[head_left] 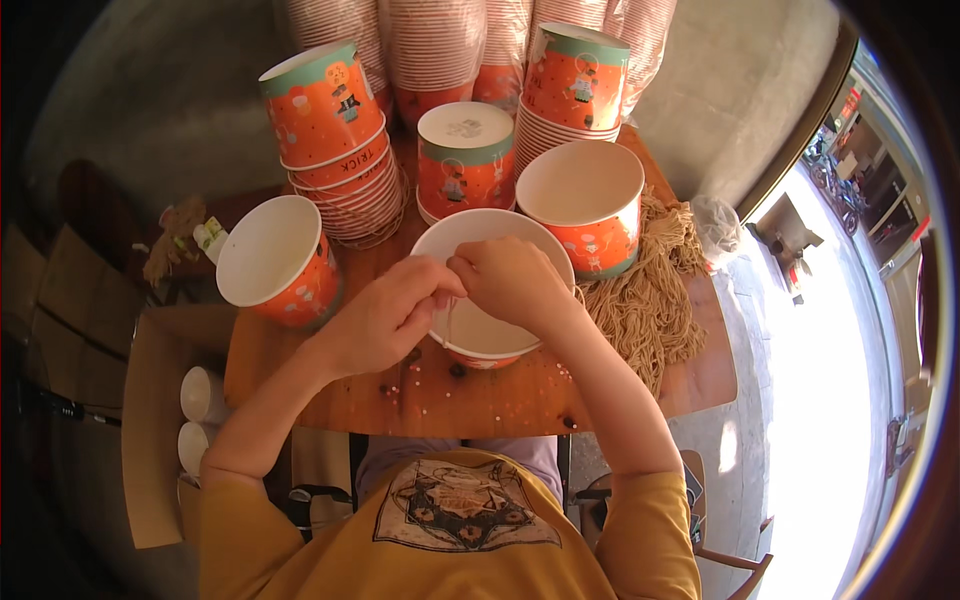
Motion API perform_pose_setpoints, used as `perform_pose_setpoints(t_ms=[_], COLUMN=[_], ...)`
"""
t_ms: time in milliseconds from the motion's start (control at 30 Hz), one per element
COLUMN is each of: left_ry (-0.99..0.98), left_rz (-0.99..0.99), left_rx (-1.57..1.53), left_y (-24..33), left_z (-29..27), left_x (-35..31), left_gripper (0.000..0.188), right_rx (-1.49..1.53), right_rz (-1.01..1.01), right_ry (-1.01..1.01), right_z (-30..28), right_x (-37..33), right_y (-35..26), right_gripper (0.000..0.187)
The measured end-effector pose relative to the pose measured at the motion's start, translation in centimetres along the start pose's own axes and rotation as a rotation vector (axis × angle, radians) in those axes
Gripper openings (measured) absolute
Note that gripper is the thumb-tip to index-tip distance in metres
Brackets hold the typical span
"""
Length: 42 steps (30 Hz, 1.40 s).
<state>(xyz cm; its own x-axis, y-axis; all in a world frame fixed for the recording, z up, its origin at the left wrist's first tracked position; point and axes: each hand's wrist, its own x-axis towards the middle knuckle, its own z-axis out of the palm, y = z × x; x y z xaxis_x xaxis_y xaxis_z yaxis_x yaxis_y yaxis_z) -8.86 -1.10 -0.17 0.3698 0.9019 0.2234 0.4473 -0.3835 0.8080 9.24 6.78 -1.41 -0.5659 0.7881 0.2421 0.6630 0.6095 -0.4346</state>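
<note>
My left hand [400, 312] and my right hand [508, 281] meet above the near-left part of an open paper bucket [499, 341], white inside and orange outside. Both hands are closed, with thumbs and fingers pinched together. A thin pale string [447, 326] hangs from between the fingers by the bucket's rim; most of it is hidden by the hands. Beyond the right forearm lies a large hank of tan twine [650, 300], next to a second open bucket [583, 183]. A third open bucket [268, 250] leans at the left.
Upside-down bucket stacks stand at the back left [325, 110] and back right [578, 80], with an overturned bucket [466, 160] between. Behind them are plastic-wrapped stacks [433, 45]. Small bits dot the wooden table's front edge [480, 405]. A cardboard box [150, 430] holds white cups at left.
</note>
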Motion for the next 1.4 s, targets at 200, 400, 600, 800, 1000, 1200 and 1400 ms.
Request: perform_pose_setpoints(t_ms=[200, 400, 600, 800, 1000, 1200, 1400], left_ry=[-0.109, -0.298, -0.279, -0.549, -0.567, -0.395, -0.141], left_rz=[0.442, 0.397, 0.493, 0.338, 0.379, 0.316, 0.434], left_rx=[0.513, 0.754, 0.765, 0.622, 0.58, 0.497, 0.885], left_y=[1.0, 1.4, 1.0, 2.4, 2.8, 2.4, 2.5], left_z=[-1.9, -1.9, -2.2, -2.6, -2.3, -1.2, 1.2], left_x=[1.3, 2.2, 2.4, 2.9, 2.4, -0.1, -1.5], left_gripper=[0.012, 0.015, 0.014, 0.012, 0.011, 0.011, 0.015], right_rx=[0.056, 0.109, 0.049, -0.103, -0.107, -0.108, -0.13], right_rz=[0.072, 0.051, 0.119, 0.144, 0.143, 0.162, 0.163], right_ry=[-0.073, -0.051, -0.048, -0.072, -0.069, -0.014, -0.012], right_z=[-0.4, 0.1, 0.2, 0.2, 0.3, 0.4, 0.6], right_x=[0.5, 0.7, 0.6, 1.1, 1.0, 0.8, 0.9], right_y=[0.2, 0.6, -0.1, 0.0, -0.1, -0.3, -0.2], right_gripper=[0.027, 0.028, 0.027, 0.031, 0.034, 0.034, 0.034])
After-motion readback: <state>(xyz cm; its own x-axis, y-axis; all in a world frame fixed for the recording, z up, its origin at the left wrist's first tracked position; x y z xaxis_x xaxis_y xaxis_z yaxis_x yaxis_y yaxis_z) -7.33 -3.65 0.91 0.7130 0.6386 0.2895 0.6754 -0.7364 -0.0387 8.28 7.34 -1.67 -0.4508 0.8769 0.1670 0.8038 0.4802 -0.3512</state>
